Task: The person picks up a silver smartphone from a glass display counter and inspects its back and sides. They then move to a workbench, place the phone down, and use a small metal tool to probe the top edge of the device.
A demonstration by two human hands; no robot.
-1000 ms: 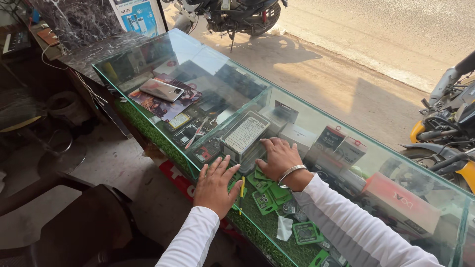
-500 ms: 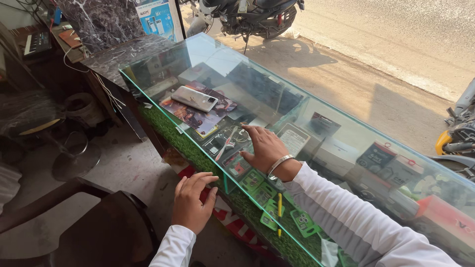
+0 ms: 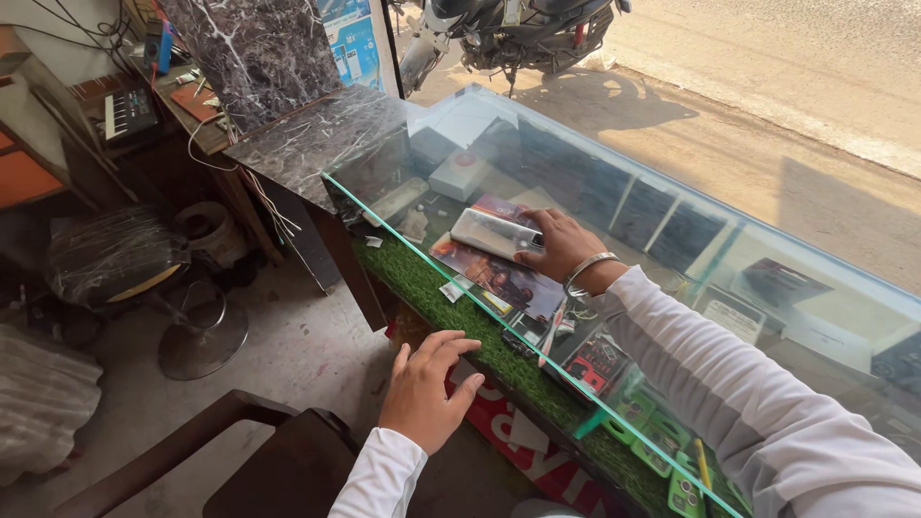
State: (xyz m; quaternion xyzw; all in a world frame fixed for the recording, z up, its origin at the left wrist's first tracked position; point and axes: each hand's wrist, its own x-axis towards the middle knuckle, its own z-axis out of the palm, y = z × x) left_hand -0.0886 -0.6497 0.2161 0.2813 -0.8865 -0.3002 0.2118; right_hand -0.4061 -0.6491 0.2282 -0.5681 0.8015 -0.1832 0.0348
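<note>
While your right hand (image 3: 554, 247) grips the silver phone (image 3: 495, 233) inside the glass display case (image 3: 672, 206), your left hand (image 3: 427, 388) hovers open, fingers spread, holding nothing.

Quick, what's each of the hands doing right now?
Left hand: open, fingers spread, holding nothing, beside the counter edge.
Right hand: inside the glass case, fingers on a silver phone; grip unclear.

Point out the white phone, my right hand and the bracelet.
white phone (image 3: 491, 234), head view, middle of its back.
right hand (image 3: 558, 246), head view, back of hand.
bracelet (image 3: 587, 269), head view, band at wrist.
</note>
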